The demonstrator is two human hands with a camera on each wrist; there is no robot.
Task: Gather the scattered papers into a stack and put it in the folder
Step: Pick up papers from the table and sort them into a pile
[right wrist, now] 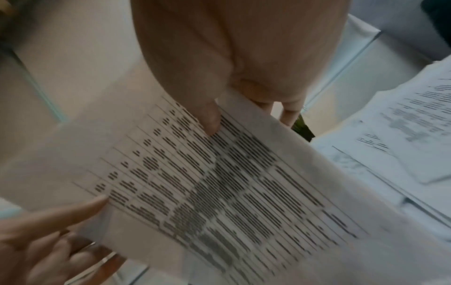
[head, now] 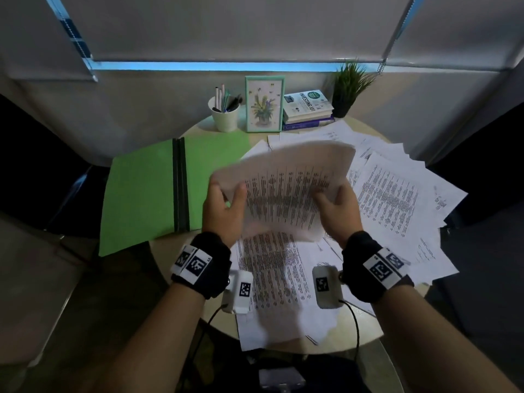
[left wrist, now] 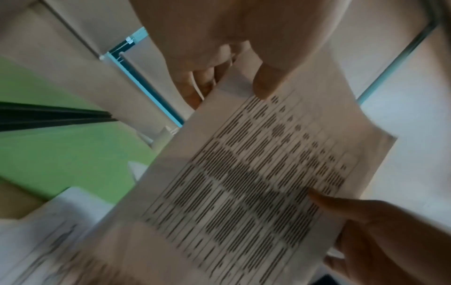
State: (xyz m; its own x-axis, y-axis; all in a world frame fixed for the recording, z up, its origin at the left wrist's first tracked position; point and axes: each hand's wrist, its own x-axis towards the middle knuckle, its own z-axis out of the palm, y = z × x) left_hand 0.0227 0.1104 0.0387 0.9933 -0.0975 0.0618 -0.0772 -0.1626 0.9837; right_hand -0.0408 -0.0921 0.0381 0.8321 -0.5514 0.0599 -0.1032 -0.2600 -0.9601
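Now I hold a printed sheet raised above the table, left hand and right hand each pinching an edge in a closed grip, right of the open green folder.

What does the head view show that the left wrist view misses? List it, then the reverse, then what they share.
Only the head view: the pen cup, framed picture, books, potted plant and papers fanned out on the right.
Only the left wrist view: the left hand's fingers behind the sheet.
Both: the held sheet, pinched by left hand and right hand, and the green folder.
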